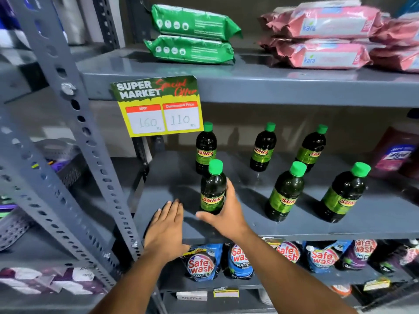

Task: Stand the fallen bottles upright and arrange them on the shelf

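Several dark bottles with green caps and yellow-green "Sunny" labels stand upright on the grey middle shelf (pixel 172 177). My right hand (pixel 223 211) is wrapped around the lower part of the front left bottle (pixel 212 186), which stands upright on the shelf. My left hand (pixel 165 227) lies flat and open on the shelf's front edge, just left of that bottle, not touching it. Other bottles stand behind it (pixel 205 148), at the back middle (pixel 263 147), back right (pixel 311 147), front middle (pixel 286 192) and front right (pixel 344 193).
A yellow and green price card (pixel 158 105) hangs from the upper shelf (pixel 272 87), which bears green packs (pixel 192 35) and pink packs (pixel 322 37). Detergent pouches (pixel 201 261) fill the shelf below. A perforated grey upright (pixel 74 132) stands at left. A pink bottle (pixel 394 152) stands far right.
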A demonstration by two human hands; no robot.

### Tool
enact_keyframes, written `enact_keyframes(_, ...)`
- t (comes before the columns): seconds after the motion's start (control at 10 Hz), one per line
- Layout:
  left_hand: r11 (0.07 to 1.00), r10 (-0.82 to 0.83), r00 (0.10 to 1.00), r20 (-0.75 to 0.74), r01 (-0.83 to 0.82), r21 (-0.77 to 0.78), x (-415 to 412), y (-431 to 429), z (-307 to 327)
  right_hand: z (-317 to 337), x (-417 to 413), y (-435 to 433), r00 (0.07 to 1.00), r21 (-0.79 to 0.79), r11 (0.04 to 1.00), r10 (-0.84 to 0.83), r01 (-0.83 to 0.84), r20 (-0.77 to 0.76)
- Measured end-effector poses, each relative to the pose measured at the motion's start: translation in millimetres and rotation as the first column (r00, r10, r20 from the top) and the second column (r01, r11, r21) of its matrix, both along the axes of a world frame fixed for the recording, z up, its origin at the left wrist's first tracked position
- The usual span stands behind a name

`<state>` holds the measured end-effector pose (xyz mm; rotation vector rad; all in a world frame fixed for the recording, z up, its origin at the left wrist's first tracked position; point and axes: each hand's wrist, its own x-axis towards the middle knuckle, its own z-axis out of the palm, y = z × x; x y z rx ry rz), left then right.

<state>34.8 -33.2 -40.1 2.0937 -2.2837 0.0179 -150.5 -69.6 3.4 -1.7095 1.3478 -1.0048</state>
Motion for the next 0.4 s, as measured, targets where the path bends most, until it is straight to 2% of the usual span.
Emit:
enact_keyframes(0.1,1.000,-0.007,1.000,0.012,0.006,0.008,1,-1,-1,-3,9,-3,0.993,-0.010,0.994,-0.112,0.112,-0.044)
enact_keyframes(0.2,1.000,-0.014,1.000,0.003,0.014,0.001,0,1,-1,-9,12,3,0.988,-0.016,0.989,-0.147,0.146,-0.046)
enact_keyframes(0.4,0.998,-0.054,0.996,-0.072,0.056,0.024,5,5,4,-9,1,25,0.993,-0.030,0.995,-0.088,0.091,0.076)
